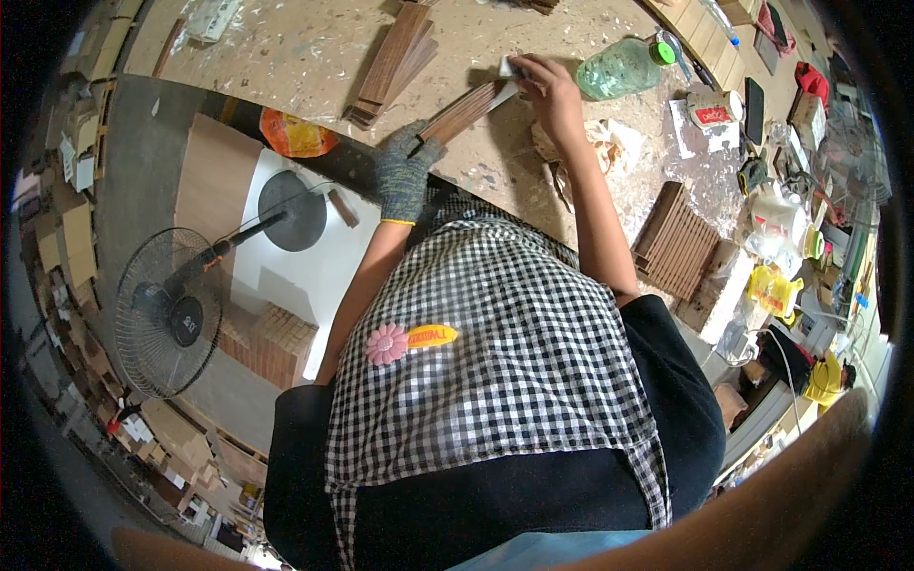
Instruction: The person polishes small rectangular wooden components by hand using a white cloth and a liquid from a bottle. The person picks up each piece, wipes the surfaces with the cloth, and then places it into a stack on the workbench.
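Note:
My left hand, in a grey knitted glove with a yellow cuff, is closed round the near end of a brown wooden strip. The strip slants up and to the right over the workbench edge. My bare right hand is at its far end, fingers pinched on a small white piece whose kind I cannot make out. Just left of the strip lies a loose pile of similar brown strips. A clear bottle with a green cap lies to the right of my right hand.
Crumpled paper is beside my right forearm. A row of brown strips rests farther right, near a white cup. On my left, a standing fan and stacked wooden pieces stand below the paint-spotted bench.

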{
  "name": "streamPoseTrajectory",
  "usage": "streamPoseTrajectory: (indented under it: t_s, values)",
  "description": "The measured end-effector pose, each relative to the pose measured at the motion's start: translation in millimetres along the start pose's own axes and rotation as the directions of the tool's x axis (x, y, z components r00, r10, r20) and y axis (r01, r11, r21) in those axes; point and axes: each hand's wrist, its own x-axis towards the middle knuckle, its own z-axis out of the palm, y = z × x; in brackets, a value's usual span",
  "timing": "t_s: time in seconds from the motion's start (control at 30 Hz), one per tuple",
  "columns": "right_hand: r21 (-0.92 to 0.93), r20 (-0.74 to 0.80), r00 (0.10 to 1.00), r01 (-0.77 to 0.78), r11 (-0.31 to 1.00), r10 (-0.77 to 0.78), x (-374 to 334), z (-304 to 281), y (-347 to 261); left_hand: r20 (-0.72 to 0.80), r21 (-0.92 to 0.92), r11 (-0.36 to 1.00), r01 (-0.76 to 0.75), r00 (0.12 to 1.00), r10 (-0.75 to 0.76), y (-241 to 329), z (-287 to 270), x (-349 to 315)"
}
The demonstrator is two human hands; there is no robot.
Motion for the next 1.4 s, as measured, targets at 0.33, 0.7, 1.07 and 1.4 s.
streamPoseTrajectory:
  t_s: [0.33, 0.7, 1.07, 1.4]
  values:
    - [-0.117, 0.008, 1.0, -0.023, 0.993, 0.024, 7.5, -10.5, 13.3, 0.009, 0.17, 0.985, -0.036, 0.999, 0.035, -1.9, 0.9, -0.2]
    - [-0.132, -0.133, 0.973, -0.208, 0.969, 0.191, -10.3, -5.0, 41.7, -0.033, -0.299, 0.947, 0.119, 0.99, -0.135, 2.4, 3.1, 12.9]
    - [-0.136, -0.184, 0.979, -0.109, 0.985, 0.083, -27.3, 4.0, 13.0, -0.08, -0.232, 0.965, 0.124, 0.986, -0.146, 6.9, 2.0, 16.2]
    - [-0.117, -0.213, 0.975, -0.091, 0.989, 0.064, -29.0, 5.6, -1.5, -0.069, -0.398, 0.894, 0.208, 0.965, -0.255, 19.7, 13.5, 15.6]
